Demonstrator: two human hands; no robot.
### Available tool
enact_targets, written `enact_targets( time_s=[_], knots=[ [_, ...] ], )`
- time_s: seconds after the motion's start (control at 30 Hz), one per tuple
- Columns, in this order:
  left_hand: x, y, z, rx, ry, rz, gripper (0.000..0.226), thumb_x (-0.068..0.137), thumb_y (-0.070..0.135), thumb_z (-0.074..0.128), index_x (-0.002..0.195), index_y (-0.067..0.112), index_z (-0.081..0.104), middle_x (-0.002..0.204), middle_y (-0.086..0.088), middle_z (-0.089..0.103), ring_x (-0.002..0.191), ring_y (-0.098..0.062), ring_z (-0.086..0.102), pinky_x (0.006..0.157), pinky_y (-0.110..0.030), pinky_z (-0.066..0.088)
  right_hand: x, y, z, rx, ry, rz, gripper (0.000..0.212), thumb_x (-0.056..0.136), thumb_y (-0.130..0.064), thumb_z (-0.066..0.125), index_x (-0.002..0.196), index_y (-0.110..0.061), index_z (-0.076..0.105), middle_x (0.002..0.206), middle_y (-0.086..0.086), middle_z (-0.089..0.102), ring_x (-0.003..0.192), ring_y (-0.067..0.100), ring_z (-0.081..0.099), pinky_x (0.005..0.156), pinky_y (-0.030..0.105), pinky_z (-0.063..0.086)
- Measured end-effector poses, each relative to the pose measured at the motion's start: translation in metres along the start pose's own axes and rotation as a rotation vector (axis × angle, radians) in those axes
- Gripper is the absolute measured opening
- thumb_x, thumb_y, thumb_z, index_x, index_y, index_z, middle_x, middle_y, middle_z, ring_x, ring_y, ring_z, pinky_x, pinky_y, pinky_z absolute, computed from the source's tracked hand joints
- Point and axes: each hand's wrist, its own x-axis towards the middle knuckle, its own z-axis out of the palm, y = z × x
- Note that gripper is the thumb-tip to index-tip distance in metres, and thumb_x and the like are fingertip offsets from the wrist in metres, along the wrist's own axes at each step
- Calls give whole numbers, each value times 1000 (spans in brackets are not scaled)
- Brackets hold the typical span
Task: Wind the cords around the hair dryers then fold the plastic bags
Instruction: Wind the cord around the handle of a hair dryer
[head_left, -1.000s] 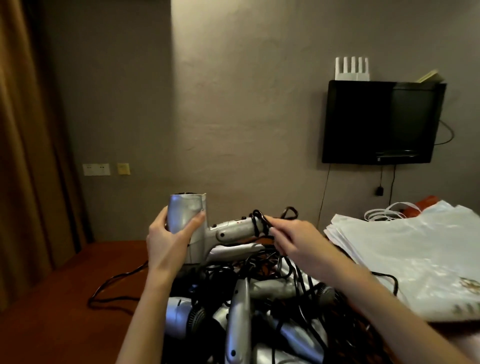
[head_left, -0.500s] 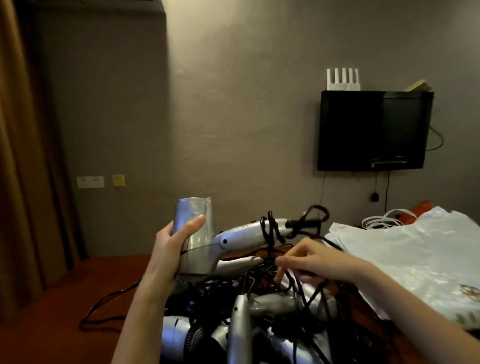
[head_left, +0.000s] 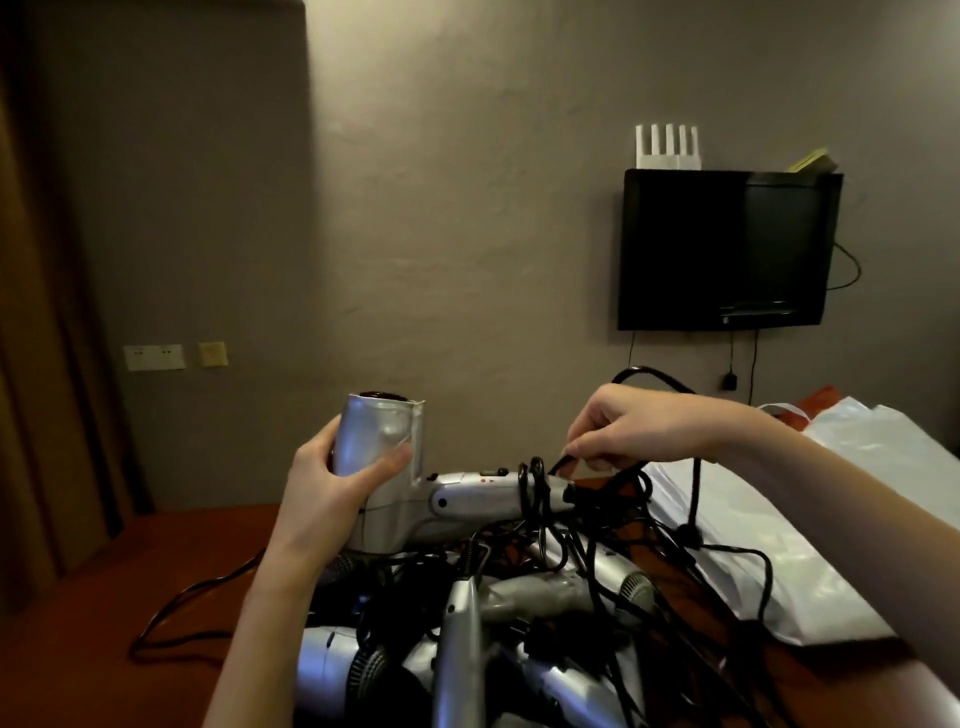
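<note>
Dryer in hand: your left hand grips the hair dryer; your right hand pinches its cord, few turns on.
Remaining: dryer pile below it unwound; plastic bags to its right unfolded.

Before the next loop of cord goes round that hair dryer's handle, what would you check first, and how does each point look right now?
1. Left hand grips the hair dryer barrel: ok.
2. Right hand pinches the cord: ok.
3. Loops already on the handle: ok.
4. Remaining cord free of the pile of dryers: not ok, tangled.
5. Plug end located: cannot tell.
</note>
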Motion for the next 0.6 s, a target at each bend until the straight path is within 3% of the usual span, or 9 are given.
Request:
enact_targets(
  time_s=[0.1,0.23,0.3,0.47,0.6],
  knots=[
    [-2,0,-8,5,31,27,54,52,58,76,94,26,69,87,3,72,82,-20,69,79,-46,56,-10,-8,2,-84,36,-25,24,98,-12,47,91,-9,70,58,-6,59,52,9,46,54,21,38],
    [-1,-1,-18,-7,86,17,55,49,59,75,93,27,68,87,3,73,87,-30,68,78,-50,56,-35,-8,-13,90,-79,-37,15,98,-10,49,105,-9,63,73,1,71,61,13,62,65,21,48],
    [1,-1,-12,26,83,41,53,51,61,76,94,29,68,88,3,72,86,-27,69,80,-50,56,-31,-6,-10,108,-28,-51,12,98,-11,51,103,-7,61,78,4,73,60,12,64,61,17,47],
    [2,-3,2,36,87,44,52,52,61,76,93,29,68,84,8,71,79,-16,67,81,-51,55,-8,12,13,168,272,-38,10,96,-16,55,96,-9,49,74,4,73,46,9,55,46,17,40],
    [3,-5,4,42,87,63,55,52,63,74,94,28,67,85,8,70,80,-17,66,79,-47,55,-1,15,21,256,320,-78,11,95,-15,57,93,-11,47,63,2,67,39,7,45,41,16,35]
  ],
)
